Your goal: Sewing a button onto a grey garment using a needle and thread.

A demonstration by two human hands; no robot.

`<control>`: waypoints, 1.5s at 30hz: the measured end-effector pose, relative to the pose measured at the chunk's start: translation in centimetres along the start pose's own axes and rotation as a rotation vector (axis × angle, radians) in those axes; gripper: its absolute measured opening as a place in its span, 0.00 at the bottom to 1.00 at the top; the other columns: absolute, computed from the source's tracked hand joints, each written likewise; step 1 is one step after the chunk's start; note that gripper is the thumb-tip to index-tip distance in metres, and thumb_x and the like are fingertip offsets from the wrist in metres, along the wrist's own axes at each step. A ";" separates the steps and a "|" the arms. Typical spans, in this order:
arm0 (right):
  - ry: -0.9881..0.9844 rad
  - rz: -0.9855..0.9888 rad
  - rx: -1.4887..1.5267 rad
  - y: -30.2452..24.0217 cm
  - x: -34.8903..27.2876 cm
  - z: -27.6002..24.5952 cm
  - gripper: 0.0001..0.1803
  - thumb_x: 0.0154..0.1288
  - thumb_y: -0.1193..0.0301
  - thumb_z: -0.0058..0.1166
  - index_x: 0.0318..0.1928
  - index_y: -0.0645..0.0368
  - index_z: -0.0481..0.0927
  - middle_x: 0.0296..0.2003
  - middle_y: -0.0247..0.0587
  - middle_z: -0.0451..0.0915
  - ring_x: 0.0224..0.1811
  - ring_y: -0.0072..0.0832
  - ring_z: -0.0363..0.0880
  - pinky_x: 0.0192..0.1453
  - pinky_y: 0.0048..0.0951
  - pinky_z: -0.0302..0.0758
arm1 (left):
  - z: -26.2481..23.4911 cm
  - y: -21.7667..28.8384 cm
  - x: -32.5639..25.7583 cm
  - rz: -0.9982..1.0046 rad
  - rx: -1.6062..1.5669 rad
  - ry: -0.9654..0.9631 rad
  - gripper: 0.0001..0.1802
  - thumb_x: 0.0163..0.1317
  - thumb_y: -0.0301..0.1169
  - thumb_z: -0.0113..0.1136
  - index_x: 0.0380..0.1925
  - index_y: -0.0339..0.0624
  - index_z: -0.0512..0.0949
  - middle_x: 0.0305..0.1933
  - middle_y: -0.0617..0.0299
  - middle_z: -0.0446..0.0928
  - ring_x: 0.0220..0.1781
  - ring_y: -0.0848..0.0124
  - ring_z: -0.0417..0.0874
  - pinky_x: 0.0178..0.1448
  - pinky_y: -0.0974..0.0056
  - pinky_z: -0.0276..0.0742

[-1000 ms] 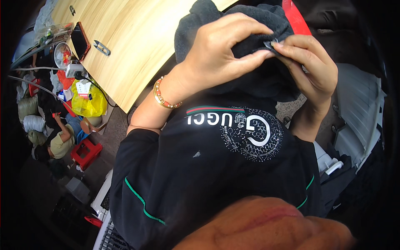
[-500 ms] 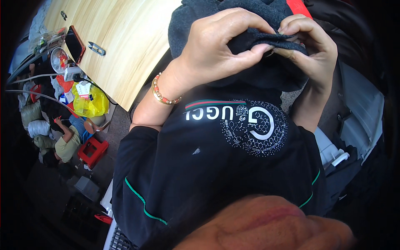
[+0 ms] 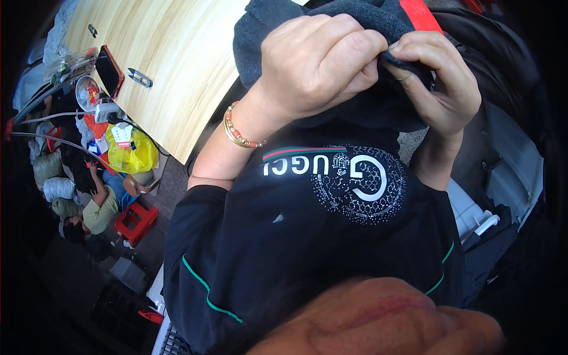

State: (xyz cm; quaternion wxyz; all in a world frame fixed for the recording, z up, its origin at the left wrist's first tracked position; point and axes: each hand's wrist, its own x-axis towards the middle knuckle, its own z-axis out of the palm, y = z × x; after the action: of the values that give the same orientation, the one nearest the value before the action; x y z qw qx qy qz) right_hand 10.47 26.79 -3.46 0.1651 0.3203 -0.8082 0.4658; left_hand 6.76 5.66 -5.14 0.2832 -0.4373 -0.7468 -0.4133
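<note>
The person's black top (image 3: 278, 242) fills the middle of the view much as a half second ago, and the pale wooden table (image 3: 183, 62) beyond it stays as it was; the change lies in the dark grey cloth (image 3: 387, 21) gathered before the chest, at the top of the view. Its edge, a half second ago parted into two layers between the hands, is now drawn together where the fingertips nearly meet. The left hand (image 3: 322, 65), whose thumb and forefinger were arched well apart, has curled into a loose fist, its fingertips at the edge, their exact grip hidden. The right hand (image 3: 441, 77) has forefinger and thumb bent round the same edge, tips close together, apparently pinching it. This suggests a turn from parting the layers to working one small spot. The phone (image 3: 109, 71) and the smaller thread snips (image 3: 139, 77) lie untouched on the table.
</note>
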 end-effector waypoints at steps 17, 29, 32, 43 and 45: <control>-0.005 0.551 0.044 5.9 -9.3 -3.3 0.17 0.63 0.77 0.62 0.53 0.63 0.83 0.48 0.41 0.84 0.53 0.28 0.80 0.61 0.26 0.72 | -9.5 -4.5 3.5 -0.651 -0.346 -0.689 0.06 0.63 0.28 0.68 0.33 0.36 0.83 0.30 0.63 0.80 0.32 0.75 0.78 0.38 0.70 0.72; 0.327 0.054 -0.039 -1.4 -4.6 -4.5 0.13 0.55 0.86 0.65 0.42 0.72 0.83 0.38 0.53 0.85 0.43 0.39 0.85 0.53 0.34 0.80 | -4.1 -2.1 1.0 -0.424 -1.204 -0.041 0.12 0.62 0.17 0.65 0.45 0.36 0.81 0.45 0.63 0.83 0.45 0.76 0.82 0.51 0.71 0.78; 0.148 -0.202 -0.195 -4.2 -0.7 -1.7 0.16 0.46 0.84 0.68 0.40 0.67 0.85 0.34 0.48 0.84 0.35 0.34 0.86 0.37 0.25 0.82 | -3.6 3.1 3.4 -1.142 -0.967 0.005 0.10 0.64 0.19 0.64 0.45 0.34 0.80 0.45 0.63 0.82 0.45 0.76 0.81 0.52 0.71 0.78; 0.147 -0.184 -0.368 -3.8 0.8 0.1 0.14 0.52 0.84 0.69 0.41 0.66 0.85 0.35 0.45 0.83 0.35 0.31 0.85 0.39 0.26 0.81 | -2.8 2.3 2.8 -0.977 -0.869 -0.185 0.11 0.67 0.20 0.60 0.49 0.32 0.78 0.44 0.62 0.80 0.48 0.77 0.79 0.54 0.71 0.75; 0.150 -0.179 -0.356 -3.7 0.9 0.1 0.14 0.51 0.84 0.68 0.41 0.66 0.85 0.35 0.45 0.83 0.35 0.31 0.84 0.39 0.26 0.81 | -0.6 -0.9 1.6 0.008 -0.704 -0.067 0.14 0.62 0.19 0.65 0.48 0.32 0.79 0.45 0.59 0.81 0.47 0.74 0.80 0.54 0.70 0.76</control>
State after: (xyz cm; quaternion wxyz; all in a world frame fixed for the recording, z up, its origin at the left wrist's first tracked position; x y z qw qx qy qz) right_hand 12.29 25.01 -0.63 0.3194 0.3209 -0.8316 0.3215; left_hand 5.33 5.54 -3.91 0.0920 -0.5243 -0.5657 -0.6298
